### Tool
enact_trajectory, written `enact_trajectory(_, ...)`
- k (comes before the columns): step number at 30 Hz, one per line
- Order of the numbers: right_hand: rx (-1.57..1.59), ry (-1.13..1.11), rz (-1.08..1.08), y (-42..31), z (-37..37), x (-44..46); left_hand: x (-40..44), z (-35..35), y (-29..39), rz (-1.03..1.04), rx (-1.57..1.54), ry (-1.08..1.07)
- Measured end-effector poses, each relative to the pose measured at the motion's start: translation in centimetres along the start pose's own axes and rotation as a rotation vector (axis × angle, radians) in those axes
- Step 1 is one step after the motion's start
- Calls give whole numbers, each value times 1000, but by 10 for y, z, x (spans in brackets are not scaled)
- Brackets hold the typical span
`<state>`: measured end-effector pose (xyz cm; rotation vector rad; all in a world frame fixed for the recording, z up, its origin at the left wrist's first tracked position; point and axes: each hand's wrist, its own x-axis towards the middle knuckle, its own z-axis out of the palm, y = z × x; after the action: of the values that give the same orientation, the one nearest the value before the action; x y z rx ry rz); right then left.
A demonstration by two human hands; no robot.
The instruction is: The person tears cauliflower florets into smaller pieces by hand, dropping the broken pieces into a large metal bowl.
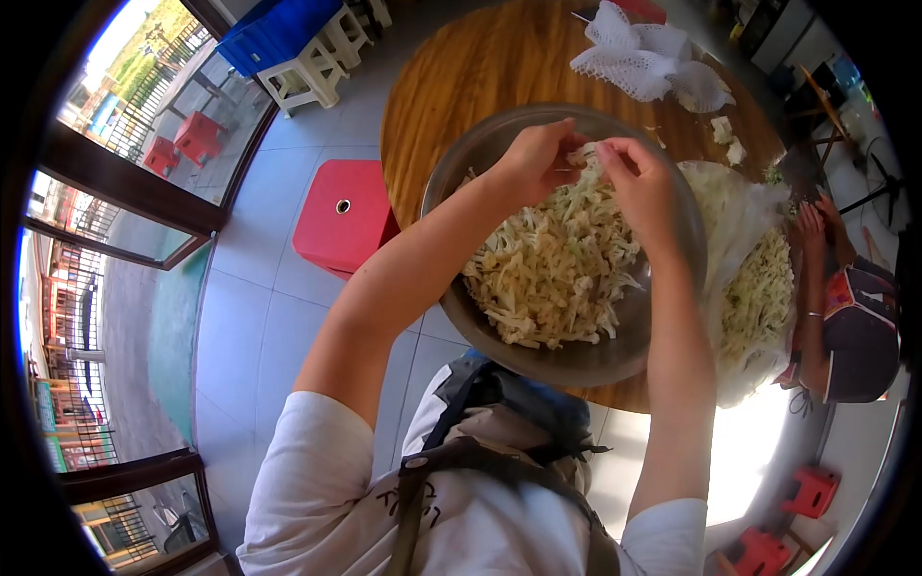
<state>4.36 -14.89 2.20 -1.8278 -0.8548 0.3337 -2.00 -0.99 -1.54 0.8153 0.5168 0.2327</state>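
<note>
A wide metal bowl (615,357) stands at the edge of the round wooden table (432,77), with a heap of pale cauliflower pieces (547,269) in it. Above the far part of the heap, my left hand (538,163) and my right hand (639,182) come close together. Between their fingertips is a small whitish cauliflower piece (582,156). Both hands have bent, pinching fingers around it. Right of the bowl lies a clear plastic bag (725,206) with more cut cauliflower (759,293).
White foam netting (639,58) and small cauliflower bits (735,152) lie on the table's far side. A co-worker (855,331) is at the right, hands near the bag. A red stool (341,216) stands left of the table, a blue crate (274,36) on white stools behind.
</note>
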Motion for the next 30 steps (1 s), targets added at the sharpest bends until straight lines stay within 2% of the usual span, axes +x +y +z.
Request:
enact_trajectory(3, 29, 111, -3, 30, -1, 15, 5, 1, -2, 194, 441, 132)
enact_trajectory(4, 6, 160, -72, 37, 0, 17, 4, 1, -3, 233, 523, 103)
enact_trajectory(6, -27, 221, -76, 40, -1, 19, 1, 5, -2, 308, 689, 41)
enact_trajectory(10, 0, 290, -27, 36, -6, 18, -22, 17, -7, 285, 1249, -456)
enact_trajectory(13, 22, 312, -31, 45, -5, 24, -33, 21, -26, 366, 1484, -779)
enact_trajectory(19, 1, 302, -51, 51, -3, 25, -35, 29, -44, 260, 1870, -982)
enact_trajectory(22, 11, 302, -83, 55, -3, 26, -37, 19, -59, 466, 1926, -1013)
enact_trajectory(25, 30, 283, -62, 53, -3, 27, -35, 18, -68, 397, 2011, -992)
enact_trajectory(28, 31, 259, -44, 51, -3, 26, -31, 19, -67, 192, 1855, -1046)
enact_trajectory(30, 9, 270, -77, 52, -2, 26, -48, 19, -73, 233, 1966, -969)
